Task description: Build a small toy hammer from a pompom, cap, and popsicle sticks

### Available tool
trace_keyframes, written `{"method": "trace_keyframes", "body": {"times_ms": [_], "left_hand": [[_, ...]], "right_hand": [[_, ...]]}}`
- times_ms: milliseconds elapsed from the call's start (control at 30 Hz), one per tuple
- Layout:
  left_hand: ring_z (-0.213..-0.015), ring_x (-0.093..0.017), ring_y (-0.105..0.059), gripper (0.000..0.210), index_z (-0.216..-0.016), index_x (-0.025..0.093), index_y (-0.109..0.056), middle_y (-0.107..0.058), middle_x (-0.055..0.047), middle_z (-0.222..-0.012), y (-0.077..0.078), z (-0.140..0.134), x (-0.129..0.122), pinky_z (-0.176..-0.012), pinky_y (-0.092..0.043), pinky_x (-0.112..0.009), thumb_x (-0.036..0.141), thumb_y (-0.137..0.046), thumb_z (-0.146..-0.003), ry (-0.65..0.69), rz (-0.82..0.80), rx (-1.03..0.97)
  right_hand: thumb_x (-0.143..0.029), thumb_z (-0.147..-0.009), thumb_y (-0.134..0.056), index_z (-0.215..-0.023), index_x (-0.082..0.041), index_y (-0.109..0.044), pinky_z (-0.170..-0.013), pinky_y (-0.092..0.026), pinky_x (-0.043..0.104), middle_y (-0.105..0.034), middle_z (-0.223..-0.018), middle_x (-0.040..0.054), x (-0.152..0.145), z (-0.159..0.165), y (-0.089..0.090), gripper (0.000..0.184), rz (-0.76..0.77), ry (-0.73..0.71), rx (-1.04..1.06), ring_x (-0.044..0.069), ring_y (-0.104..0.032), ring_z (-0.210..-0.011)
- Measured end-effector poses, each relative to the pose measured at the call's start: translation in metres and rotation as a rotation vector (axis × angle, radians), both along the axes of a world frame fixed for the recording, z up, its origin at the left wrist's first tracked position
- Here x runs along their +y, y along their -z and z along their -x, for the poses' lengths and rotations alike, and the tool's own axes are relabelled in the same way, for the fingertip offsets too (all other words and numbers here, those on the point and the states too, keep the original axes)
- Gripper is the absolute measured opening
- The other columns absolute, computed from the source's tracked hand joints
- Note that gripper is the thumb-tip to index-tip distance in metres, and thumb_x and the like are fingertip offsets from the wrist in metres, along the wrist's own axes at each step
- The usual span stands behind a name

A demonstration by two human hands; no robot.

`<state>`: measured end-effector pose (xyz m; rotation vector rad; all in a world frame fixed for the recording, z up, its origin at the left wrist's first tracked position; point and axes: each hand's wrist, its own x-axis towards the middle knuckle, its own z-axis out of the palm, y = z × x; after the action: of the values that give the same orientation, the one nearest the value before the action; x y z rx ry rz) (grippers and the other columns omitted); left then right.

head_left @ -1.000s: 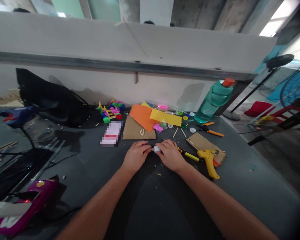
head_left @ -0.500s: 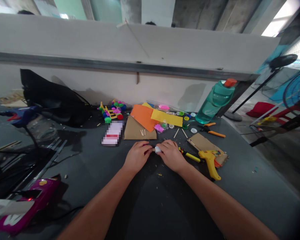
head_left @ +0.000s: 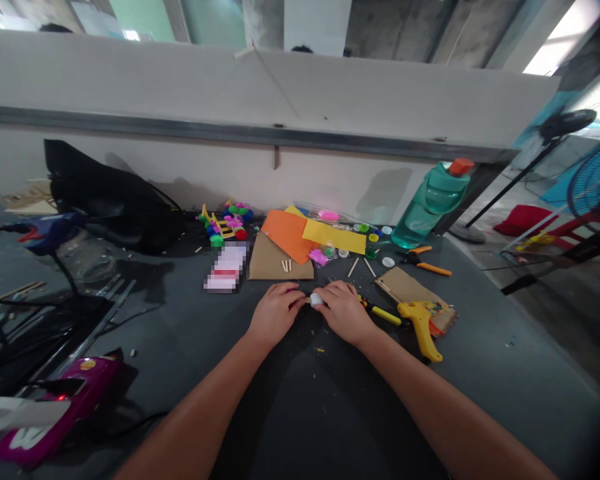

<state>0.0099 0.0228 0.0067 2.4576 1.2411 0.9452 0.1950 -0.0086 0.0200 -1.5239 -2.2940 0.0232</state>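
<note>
Over the dark table, my two hands meet with fingertips nearly touching. My right hand (head_left: pixel 344 312) is closed, its fingers pinching a white bottle cap (head_left: pixel 316 299). Closed as well, my left hand (head_left: pixel 276 312) grips a short pale wooden stick (head_left: pixel 307 301) that reaches to the cap. Whether the stick is fixed to the cap is hidden by fingers. A bit of pink shows behind my left fingers, too covered to name. Just right of my right hand lies a tool with a yellow-and-black handle (head_left: pixel 386 315), and beyond it a yellow glue gun (head_left: pixel 423 327).
Behind my hands are a cardboard sheet (head_left: pixel 275 267) with stick pieces, orange paper (head_left: pixel 287 235), yellow paper (head_left: pixel 335 237) and loose caps (head_left: pixel 389 263). A teal bottle (head_left: pixel 430 207), orange-handled pliers (head_left: pixel 433 268), a small colourful toy (head_left: pixel 223 229), a blurred phone (head_left: pixel 227 267) and a magenta power strip (head_left: pixel 63 410) surround them.
</note>
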Motion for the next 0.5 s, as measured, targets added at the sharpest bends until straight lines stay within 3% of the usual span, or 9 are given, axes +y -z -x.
{"method": "trace_keyframes", "body": {"times_ms": [200, 500], "left_hand": [[-0.102, -0.02, -0.056, 0.019, -0.097, 0.023, -0.068, -0.063, -0.005, -0.108, 0.0017, 0.0006, -0.0006, -0.091, -0.047, -0.039, 0.023, -0.054, -0.084, -0.006, 0.002, -0.015], [-0.118, -0.023, -0.046, 0.043, -0.123, 0.021, -0.052, -0.054, -0.008, -0.126, 0.0016, 0.0063, -0.0034, -0.101, -0.04, -0.043, 0.02, -0.057, -0.08, 0.03, 0.043, 0.006]], "right_hand": [[-0.026, -0.084, -0.057, -0.107, -0.022, -0.058, -0.084, -0.032, 0.034, -0.066, -0.095, 0.0055, -0.0002, 0.0, 0.0, 0.024, 0.009, 0.014, -0.001, 0.022, -0.049, -0.099], [-0.024, -0.084, -0.055, -0.113, -0.02, -0.056, -0.087, -0.032, 0.038, -0.064, -0.099, 0.0088, 0.0007, -0.0013, 0.0019, 0.029, 0.029, 0.017, 0.039, 0.024, -0.048, -0.102]]}}
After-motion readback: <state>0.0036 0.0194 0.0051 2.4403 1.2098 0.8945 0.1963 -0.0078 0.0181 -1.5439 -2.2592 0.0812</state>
